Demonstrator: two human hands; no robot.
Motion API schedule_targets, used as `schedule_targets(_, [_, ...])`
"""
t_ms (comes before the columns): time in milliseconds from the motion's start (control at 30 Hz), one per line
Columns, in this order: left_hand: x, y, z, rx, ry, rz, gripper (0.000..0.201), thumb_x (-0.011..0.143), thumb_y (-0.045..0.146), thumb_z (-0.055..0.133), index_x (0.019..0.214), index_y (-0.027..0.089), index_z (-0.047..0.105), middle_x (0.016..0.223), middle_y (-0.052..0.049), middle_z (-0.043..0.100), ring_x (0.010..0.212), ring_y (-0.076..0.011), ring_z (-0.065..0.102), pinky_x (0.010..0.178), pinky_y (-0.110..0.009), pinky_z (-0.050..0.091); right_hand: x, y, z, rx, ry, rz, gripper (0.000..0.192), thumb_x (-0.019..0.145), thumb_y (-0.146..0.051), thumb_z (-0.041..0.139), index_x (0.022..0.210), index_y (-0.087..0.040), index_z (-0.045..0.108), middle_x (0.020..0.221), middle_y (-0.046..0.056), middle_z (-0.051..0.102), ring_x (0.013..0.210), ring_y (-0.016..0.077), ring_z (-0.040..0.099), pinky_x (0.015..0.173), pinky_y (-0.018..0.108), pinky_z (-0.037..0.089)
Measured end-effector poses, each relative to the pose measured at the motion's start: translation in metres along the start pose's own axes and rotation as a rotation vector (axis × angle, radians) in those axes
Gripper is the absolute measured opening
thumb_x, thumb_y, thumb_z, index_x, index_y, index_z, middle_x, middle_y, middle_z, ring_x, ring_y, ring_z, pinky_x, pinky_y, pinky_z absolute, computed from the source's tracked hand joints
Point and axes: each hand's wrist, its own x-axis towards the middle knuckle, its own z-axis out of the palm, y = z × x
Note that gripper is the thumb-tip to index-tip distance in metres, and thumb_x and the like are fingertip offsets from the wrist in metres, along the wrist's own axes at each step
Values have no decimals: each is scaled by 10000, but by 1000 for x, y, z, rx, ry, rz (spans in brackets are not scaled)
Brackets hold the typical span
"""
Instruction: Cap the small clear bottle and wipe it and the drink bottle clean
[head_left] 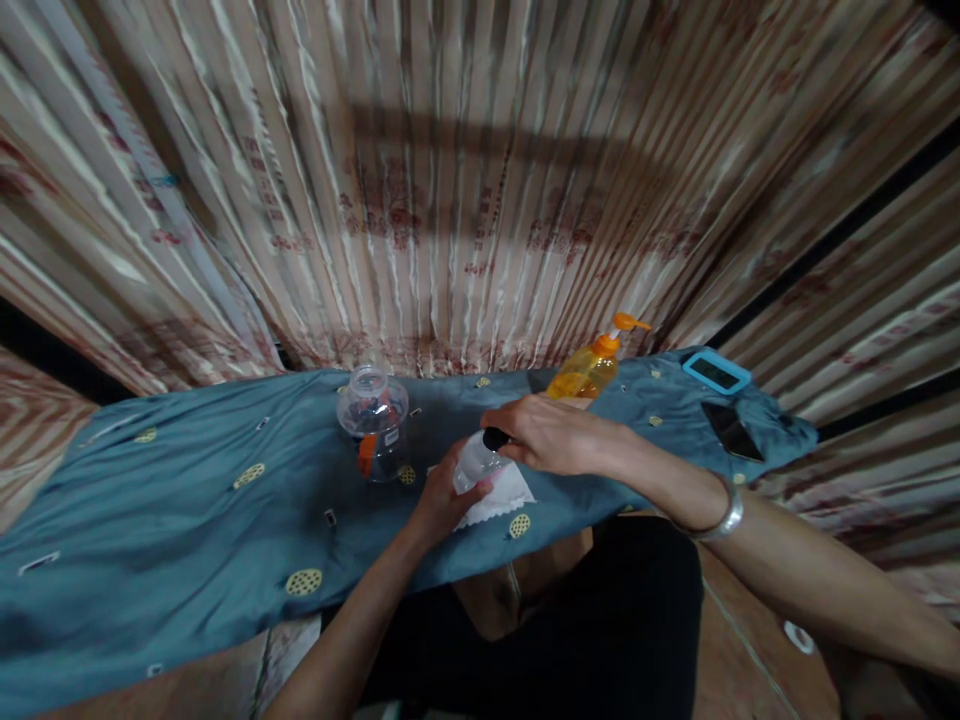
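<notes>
1. Both hands close on one small clear plastic bottle (474,462) over the middle of the table: the left hand (441,497) wraps its lower body from beneath, and the right hand (546,434) covers its dark cap (495,437) with fingers curled around it.
2. Tilted, the small bottle's long axis runs from the left palm up and rightward to the cap under the right fingers, so the cap end lies toward the right hand and the base toward the left.
3. It hangs just above a white cloth with a scalloped edge (501,497), which lies on the blue patterned tablecloth (187,520).
4. Left of the hands, near but apart, stands a clear round plastic jar with orange inside (373,418).
5. Behind the right hand stands an orange pump dispenser bottle (592,366).
6. Farther right lie a turquoise-framed small device (716,372) and a dark phone (732,431), well apart from the grip.
7. A silver bangle (721,518) circles the right wrist.
</notes>
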Motion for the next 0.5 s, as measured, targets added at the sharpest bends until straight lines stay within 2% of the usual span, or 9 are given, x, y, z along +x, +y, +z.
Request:
schedule_targets(67, [0, 0, 0, 6, 0, -2, 644, 765, 482, 657, 1297, 172, 468, 1172, -86, 671, 1032, -267, 636, 911, -387, 498, 1, -3, 1, -61, -15, 68, 219, 926, -290, 569, 1013, -106, 650, 848, 115, 708, 807, 218, 666, 602, 279, 318])
schedule_targets(167, [0, -1, 0, 2, 7, -1, 664, 763, 474, 663, 1315, 169, 456, 1203, -93, 659, 1067, -275, 626, 932, -392, 489, 2, -5, 0, -106, 2, 122, 380, 954, -442, 512, 953, -96, 670, 783, 128, 698, 770, 228, 664, 580, 285, 305])
schedule_targets(233, [0, -1, -1, 0, 2, -7, 664, 760, 479, 666, 1307, 163, 463, 1196, -98, 661, 1061, -281, 628, 926, -398, 491, 1, -3, 0, -62, 32, 89, 397, 918, -459, 572, 1071, -102, 652, 845, 123, 707, 795, 229, 665, 594, 281, 326])
schedule_targets(333, [1, 0, -1, 4, -3, -7, 667, 748, 492, 672, 1289, 155, 474, 1180, -102, 664, 1048, -286, 630, 921, -406, 491, 0, 1, 0, 21, 42, 6, 374, 884, -297, 629, 1221, -139, 592, 966, 108, 712, 860, 214, 664, 639, 273, 356])
schedule_targets(433, [1, 1, -1, 3, -3, 5, 654, 751, 489, 668, 1284, 165, 472, 1206, -99, 653, 1073, -282, 619, 943, -406, 481, 0, -1, 1, -13, -5, 43, 229, 926, -278, 563, 1063, -118, 653, 886, 119, 714, 815, 217, 665, 621, 286, 331])
schedule_targets(500, [1, 1, -1, 3, -6, 5, 650, 757, 482, 662, 1291, 169, 465, 1211, -96, 650, 1074, -278, 618, 942, -404, 482, 1, -4, 1, -59, -1, 87, 270, 937, -343, 553, 971, -99, 665, 831, 135, 707, 785, 226, 662, 599, 296, 303])
